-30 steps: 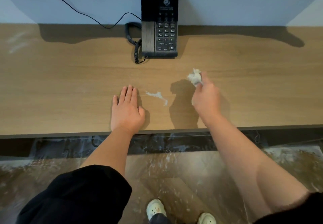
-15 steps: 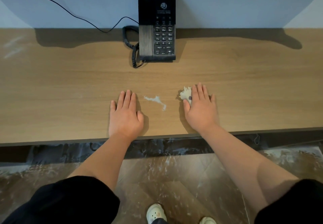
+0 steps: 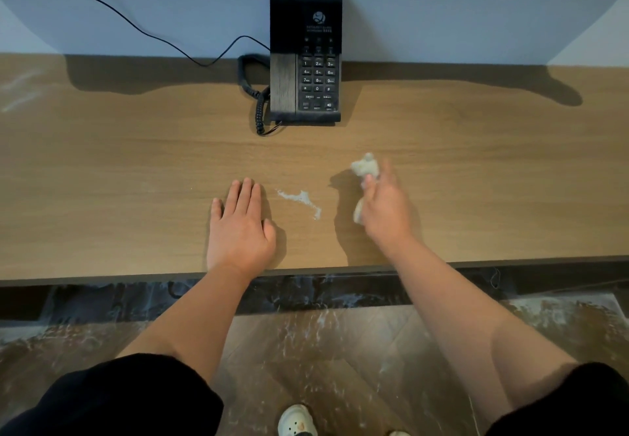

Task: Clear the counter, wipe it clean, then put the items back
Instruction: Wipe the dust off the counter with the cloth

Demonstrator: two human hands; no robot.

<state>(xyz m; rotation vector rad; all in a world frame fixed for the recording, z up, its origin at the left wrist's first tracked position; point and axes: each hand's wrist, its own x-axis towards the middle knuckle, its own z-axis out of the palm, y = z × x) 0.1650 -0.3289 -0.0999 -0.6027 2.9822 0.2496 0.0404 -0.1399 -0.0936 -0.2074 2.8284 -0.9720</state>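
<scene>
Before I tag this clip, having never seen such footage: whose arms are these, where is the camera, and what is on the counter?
There is no machine here: these are a person's two bare hands. Every picture comes from one wide-angle camera worn on the head, looking forward and down, so the arms reach in from below. The left hand lies flat, palm down, on the wooden counter. The right hand grips a crumpled pale wad, tissue or cloth, I cannot tell which. Between the hands is a white smear, not yet wiped. A black telephone with a coiled cord stands against the wall.
</scene>
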